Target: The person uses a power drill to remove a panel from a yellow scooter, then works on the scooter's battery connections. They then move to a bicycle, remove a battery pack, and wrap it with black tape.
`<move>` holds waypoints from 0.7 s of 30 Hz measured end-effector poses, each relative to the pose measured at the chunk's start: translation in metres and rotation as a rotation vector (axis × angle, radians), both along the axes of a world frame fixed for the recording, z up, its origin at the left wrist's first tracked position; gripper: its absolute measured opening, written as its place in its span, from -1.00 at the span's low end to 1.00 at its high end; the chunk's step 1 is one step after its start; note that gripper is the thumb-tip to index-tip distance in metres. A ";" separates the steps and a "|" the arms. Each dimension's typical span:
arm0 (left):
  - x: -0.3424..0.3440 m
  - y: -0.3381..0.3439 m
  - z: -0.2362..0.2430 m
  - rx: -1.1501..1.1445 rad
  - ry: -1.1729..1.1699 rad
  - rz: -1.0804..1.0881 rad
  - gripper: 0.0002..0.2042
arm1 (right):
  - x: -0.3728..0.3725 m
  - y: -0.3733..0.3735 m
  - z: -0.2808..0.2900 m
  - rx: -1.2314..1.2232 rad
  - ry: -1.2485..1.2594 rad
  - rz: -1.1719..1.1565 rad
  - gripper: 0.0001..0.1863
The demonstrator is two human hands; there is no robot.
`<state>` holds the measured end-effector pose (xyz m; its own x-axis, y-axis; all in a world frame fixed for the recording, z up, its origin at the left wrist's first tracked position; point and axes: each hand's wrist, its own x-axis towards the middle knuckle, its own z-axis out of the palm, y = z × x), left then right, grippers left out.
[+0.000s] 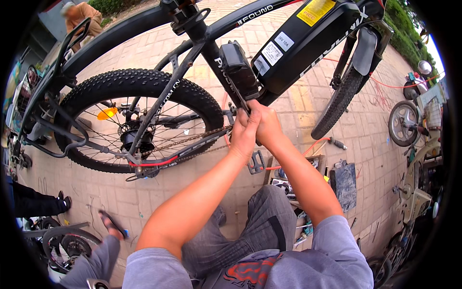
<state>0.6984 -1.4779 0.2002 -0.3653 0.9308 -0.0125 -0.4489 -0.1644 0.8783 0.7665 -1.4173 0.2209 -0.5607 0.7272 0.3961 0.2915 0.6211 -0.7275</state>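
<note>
A black electric bicycle stands side-on before me, with a battery pack on its frame and a dark controller box against the seat tube. My left hand and my right hand are closed close together below that box, at the lower end of the frame; what they grip is hidden by my fingers. The chain runs to the rear wheel at left, and a pedal hangs below my hands.
A person crouches at upper left; legs and feet of others are at left. An open toolbox, a dark slab and an orange hose lie on the paving. Other bikes line both sides.
</note>
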 end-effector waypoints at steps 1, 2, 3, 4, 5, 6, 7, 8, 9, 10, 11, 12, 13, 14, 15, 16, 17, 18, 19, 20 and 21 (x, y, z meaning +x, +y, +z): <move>0.004 -0.004 -0.001 -0.019 -0.009 -0.012 -0.43 | 0.007 -0.003 -0.001 -0.053 -0.046 -0.008 -0.79; 0.002 -0.008 -0.003 -0.089 -0.004 -0.111 -0.40 | 0.014 -0.007 -0.003 -0.108 -0.092 -0.016 -0.79; -0.003 -0.013 -0.005 -0.160 0.001 -0.210 -0.37 | 0.023 -0.012 -0.006 -0.213 -0.060 0.018 -0.78; -0.006 -0.018 -0.009 -0.233 0.009 -0.305 -0.35 | 0.031 -0.020 -0.010 -0.320 -0.023 0.055 -0.77; -0.006 -0.019 -0.014 -0.251 0.065 -0.322 -0.34 | 0.037 -0.025 -0.014 -0.427 0.014 0.094 -0.76; -0.006 -0.021 -0.020 -0.271 0.121 -0.338 -0.34 | 0.040 -0.028 -0.017 -0.454 0.009 0.103 -0.75; -0.003 -0.021 -0.025 -0.289 0.177 -0.363 -0.33 | 0.043 -0.027 -0.024 -0.407 0.008 0.077 -0.76; 0.001 -0.020 -0.027 -0.275 0.215 -0.318 -0.39 | 0.045 -0.024 -0.036 -0.362 0.008 0.050 -0.76; 0.001 -0.020 -0.029 -0.309 0.231 -0.321 -0.41 | 0.045 -0.021 -0.045 -0.317 0.008 0.024 -0.76; -0.003 -0.018 -0.029 -0.344 0.249 -0.321 -0.43 | 0.041 -0.017 -0.049 -0.278 -0.011 -0.005 -0.76; -0.006 -0.016 -0.028 -0.378 0.266 -0.321 -0.45 | 0.040 -0.015 -0.052 -0.282 -0.025 -0.013 -0.76; -0.008 -0.014 -0.029 -0.462 0.243 -0.355 -0.46 | 0.039 -0.013 -0.054 -0.286 -0.039 -0.021 -0.76; -0.010 -0.014 -0.031 -0.462 0.240 -0.343 -0.45 | 0.036 -0.013 -0.053 -0.288 -0.053 -0.023 -0.76; -0.011 -0.014 -0.032 -0.461 0.237 -0.330 -0.45 | 0.032 -0.016 -0.051 -0.255 -0.028 -0.034 -0.74; -0.012 -0.014 -0.034 -0.460 0.234 -0.318 -0.44 | 0.028 -0.015 -0.051 -0.265 -0.026 -0.030 -0.73; -0.010 -0.014 -0.030 -0.433 0.212 -0.318 -0.41 | 0.028 -0.012 -0.051 -0.274 -0.031 -0.034 -0.72; -0.008 -0.013 -0.025 -0.407 0.191 -0.318 -0.38 | 0.028 -0.010 -0.050 -0.283 -0.036 -0.037 -0.71; -0.006 -0.013 -0.021 -0.381 0.169 -0.318 -0.36 | 0.029 -0.008 -0.049 -0.272 -0.054 -0.045 -0.70; -0.005 -0.014 -0.019 -0.376 0.154 -0.330 -0.33 | 0.028 -0.008 -0.045 -0.262 -0.067 -0.050 -0.70; -0.004 -0.014 -0.018 -0.371 0.139 -0.343 -0.30 | 0.028 -0.008 -0.043 -0.253 -0.080 -0.055 -0.69; -0.003 -0.015 -0.016 -0.367 0.124 -0.357 -0.26 | 0.031 -0.009 -0.046 -0.249 -0.060 -0.055 -0.68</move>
